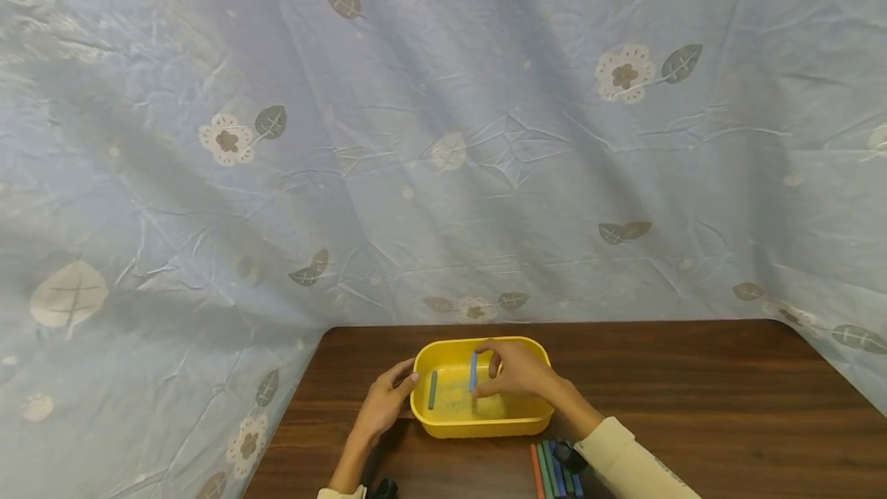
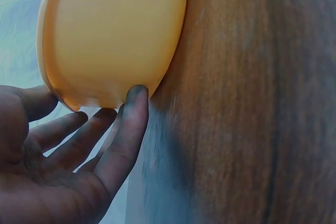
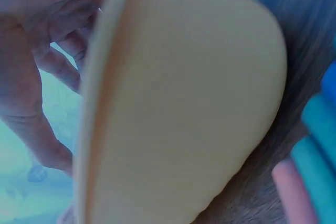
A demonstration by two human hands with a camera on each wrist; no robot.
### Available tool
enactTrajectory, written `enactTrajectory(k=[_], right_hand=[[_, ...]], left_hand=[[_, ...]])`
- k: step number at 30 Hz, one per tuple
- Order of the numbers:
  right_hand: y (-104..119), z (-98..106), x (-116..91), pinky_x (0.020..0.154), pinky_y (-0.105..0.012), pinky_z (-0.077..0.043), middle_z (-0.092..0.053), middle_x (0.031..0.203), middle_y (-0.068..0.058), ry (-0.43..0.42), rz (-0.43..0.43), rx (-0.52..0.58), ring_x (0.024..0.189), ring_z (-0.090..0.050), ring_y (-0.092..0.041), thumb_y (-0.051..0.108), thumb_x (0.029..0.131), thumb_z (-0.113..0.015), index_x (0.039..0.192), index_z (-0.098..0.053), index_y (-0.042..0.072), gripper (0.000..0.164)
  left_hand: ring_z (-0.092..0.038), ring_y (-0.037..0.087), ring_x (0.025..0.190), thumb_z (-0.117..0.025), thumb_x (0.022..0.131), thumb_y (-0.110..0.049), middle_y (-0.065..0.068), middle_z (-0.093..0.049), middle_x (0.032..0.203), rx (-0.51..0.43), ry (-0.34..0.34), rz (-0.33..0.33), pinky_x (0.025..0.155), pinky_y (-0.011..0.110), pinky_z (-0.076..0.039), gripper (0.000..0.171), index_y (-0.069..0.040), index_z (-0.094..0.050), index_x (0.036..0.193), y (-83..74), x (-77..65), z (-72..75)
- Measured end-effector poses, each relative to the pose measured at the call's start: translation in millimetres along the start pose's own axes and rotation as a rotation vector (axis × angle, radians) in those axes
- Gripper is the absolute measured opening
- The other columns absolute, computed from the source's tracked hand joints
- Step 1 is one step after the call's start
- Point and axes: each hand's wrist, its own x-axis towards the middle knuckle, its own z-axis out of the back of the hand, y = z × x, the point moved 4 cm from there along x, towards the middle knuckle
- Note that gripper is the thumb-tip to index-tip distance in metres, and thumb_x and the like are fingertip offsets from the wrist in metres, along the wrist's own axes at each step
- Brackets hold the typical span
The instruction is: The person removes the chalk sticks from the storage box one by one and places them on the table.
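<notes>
A yellow plastic tub (image 1: 485, 430) stands on the table, with a dark green stick (image 1: 433, 390) lying inside on its left and bluish specks on its floor. My right hand (image 1: 516, 370) reaches in over the right side. Between its thumb and index finger it holds a blue chalk-like stick (image 1: 473, 370) by the two ends; the wall hides this grip in the right wrist view. At the tub's left end, my left hand (image 1: 385, 400) grips the rim. Its thumb is at the edge and its fingertips (image 2: 137, 94) touch the outer wall.
Several red, green and blue sticks (image 1: 547, 470) lie side by side in front of the tub, partly under the right wrist's black camera (image 1: 570, 456). A patterned curtain (image 1: 513, 175) hangs behind the dark wooden table (image 1: 693, 391).
</notes>
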Motion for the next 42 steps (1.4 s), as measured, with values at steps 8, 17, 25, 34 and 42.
enactTrajectory(k=[8,17,25,34,42], right_hand=[[-1,21,-31,0.066,-0.025,-0.055,-0.065,0.091,0.002,-0.010,0.038,0.044,0.074,-0.064,-0.013,0.045,0.086,-0.091,0.146,-0.062,0.005,0.078],[0,35,-57,0.063,-0.025,-0.055,-0.067,0.094,0.000,0.003,0.074,0.073,0.071,-0.062,-0.010,0.046,0.089,-0.089,0.145,-0.061,0.005,0.075],[-8,42,-73,0.059,-0.024,-0.053,-0.067,0.090,0.000,-0.013,0.063,0.078,0.067,-0.058,-0.008,0.048,0.088,-0.089,0.144,-0.063,0.009,0.073],[-20,49,-94,0.060,-0.023,-0.054,-0.069,0.089,-0.003,-0.039,0.051,0.090,0.066,-0.056,-0.004,0.045,0.087,-0.091,0.144,-0.061,0.001,0.078],[-28,45,-109,0.062,-0.024,-0.057,-0.068,0.087,0.003,-0.036,0.060,0.117,0.070,-0.059,-0.003,0.045,0.088,-0.090,0.144,-0.061,0.002,0.076]], left_hand=[[-0.074,0.042,0.111,-0.056,0.114,-0.021,0.038,-0.051,0.155,-0.011,-0.001,0.008,0.073,0.041,-0.071,0.053,0.000,-0.045,0.161,0.3,-0.8,-0.9],[-0.074,0.046,0.111,-0.056,0.114,-0.022,0.039,-0.051,0.154,-0.009,-0.017,0.016,0.074,0.046,-0.071,0.053,0.001,-0.045,0.160,0.4,0.7,0.6],[-0.074,0.046,0.110,-0.057,0.113,-0.022,0.038,-0.053,0.153,-0.009,-0.008,0.022,0.074,0.046,-0.071,0.054,0.000,-0.045,0.161,0.3,-0.1,-1.1],[-0.076,0.041,0.108,-0.056,0.114,-0.021,0.038,-0.053,0.152,-0.010,0.007,0.024,0.074,0.042,-0.071,0.054,0.001,-0.043,0.162,1.3,-0.3,-2.7],[-0.076,0.034,0.108,-0.056,0.114,-0.025,0.037,-0.054,0.152,0.016,0.008,0.031,0.074,0.039,-0.071,0.055,-0.001,-0.044,0.162,3.3,1.3,0.0]])
